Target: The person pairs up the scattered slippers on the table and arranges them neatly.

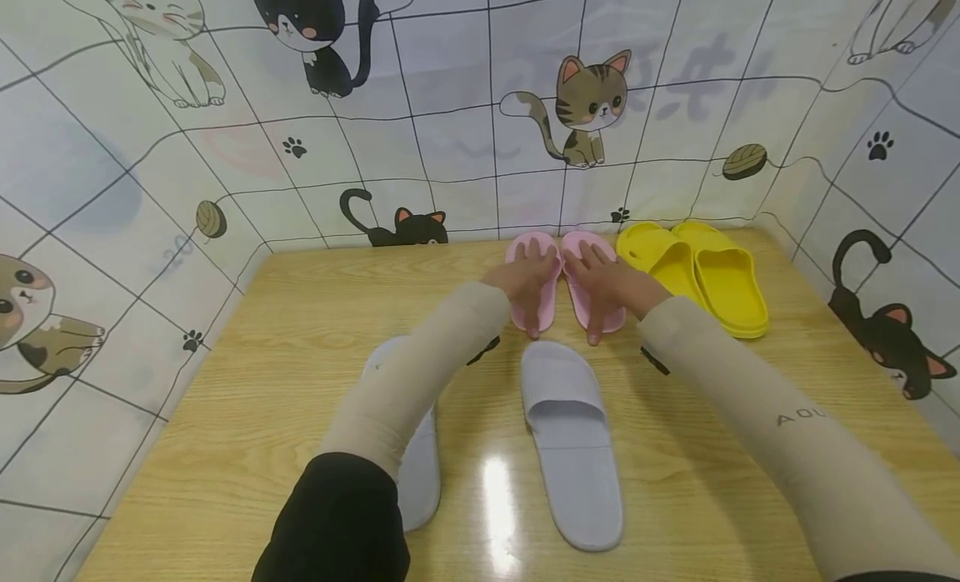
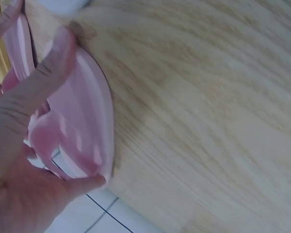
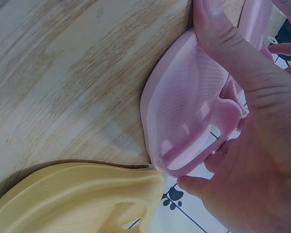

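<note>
Two pink slippers stand side by side against the back wall, toes toward it. My left hand [image 1: 527, 275] lies over the left pink slipper [image 1: 548, 308], its fingers spread toward the toe and its thumb near the heel. The right hand [image 1: 609, 283] rests the same way over the right pink slipper [image 1: 613, 318]. In the left wrist view, the little finger touches the toe-end edge of the pink slipper [image 2: 89, 97]. The right wrist view has the thumb by the heel of the other pink slipper [image 3: 177, 102], its strap partly behind the hand.
Yellow slippers [image 1: 731, 286] stand close beside the right pink one. Nearer me on the wooden surface [image 1: 247, 449] are two pale grey slippers, the left one [image 1: 422, 474] partly under my forearm, the right one [image 1: 573, 461] fully visible. Cat-print walls [image 1: 450, 148] enclose the back and sides.
</note>
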The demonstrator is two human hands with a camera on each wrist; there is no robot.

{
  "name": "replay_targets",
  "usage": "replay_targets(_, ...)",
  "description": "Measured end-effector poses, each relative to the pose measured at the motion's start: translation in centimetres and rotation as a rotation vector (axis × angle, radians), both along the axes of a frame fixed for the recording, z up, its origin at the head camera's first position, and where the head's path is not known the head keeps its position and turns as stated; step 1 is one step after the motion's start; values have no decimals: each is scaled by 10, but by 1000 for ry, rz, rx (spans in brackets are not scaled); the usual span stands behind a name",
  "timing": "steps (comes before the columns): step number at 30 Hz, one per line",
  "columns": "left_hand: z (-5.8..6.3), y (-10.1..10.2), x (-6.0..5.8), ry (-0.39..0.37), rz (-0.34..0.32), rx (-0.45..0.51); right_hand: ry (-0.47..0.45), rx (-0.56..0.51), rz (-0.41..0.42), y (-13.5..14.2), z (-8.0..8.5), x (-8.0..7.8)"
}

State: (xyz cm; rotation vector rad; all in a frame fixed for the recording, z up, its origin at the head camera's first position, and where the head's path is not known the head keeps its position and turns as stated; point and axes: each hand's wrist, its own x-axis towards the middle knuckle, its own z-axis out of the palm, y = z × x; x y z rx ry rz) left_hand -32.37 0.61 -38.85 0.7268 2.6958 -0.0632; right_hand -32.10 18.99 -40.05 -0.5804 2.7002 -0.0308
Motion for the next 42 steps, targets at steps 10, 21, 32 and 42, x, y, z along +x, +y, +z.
replay_targets(10, 5, 11, 14, 183, -26, -76, 17, 1, 21, 1, -1, -2)
replay_targets(21, 3, 1, 9, 37, -30, 13, 91, 19, 4, 4, -1, 7)
replay_targets(32, 0, 1, 5, -53, 20, 65, 56, -31, 49, 6, 6, 13)
replay_targets(42, 11, -20, -1, -182, 41, 250, 68, -109, 63, 10, 17, 18)
